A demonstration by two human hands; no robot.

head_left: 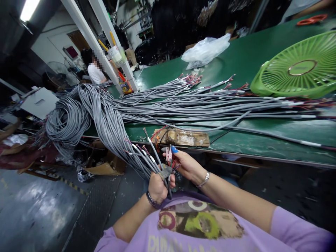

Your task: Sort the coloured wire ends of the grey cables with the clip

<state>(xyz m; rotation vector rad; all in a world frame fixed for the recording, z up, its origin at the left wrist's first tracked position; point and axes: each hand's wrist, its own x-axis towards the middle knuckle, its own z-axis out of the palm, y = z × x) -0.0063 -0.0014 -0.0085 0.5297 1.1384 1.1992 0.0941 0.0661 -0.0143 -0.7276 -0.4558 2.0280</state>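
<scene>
Wrapped round several grey cables (153, 163), my left hand (158, 185) is closed low in front of my body; its thumb wears a grey-tan covering. The cables' stripped ends show white bands and thin coloured wires. Just right of it, my right hand (187, 165) is closed in a pinch, with blue on one fingertip. Between its fingers is a small pinkish-white piece (169, 154) whose kind I cannot make out. Red and green wires (172, 163) stick out between both hands. From the table, a thick grey cable bundle (105, 122) hangs down toward my left hand.
More grey cables (183, 110) lie along the green table (267, 140). At its front edge sits a worn wooden block (183, 137) with wires. A green fan (301, 68), a plastic bag (206, 50) and orange scissors (312, 20) lie farther off. Another person (96, 71) is at back left.
</scene>
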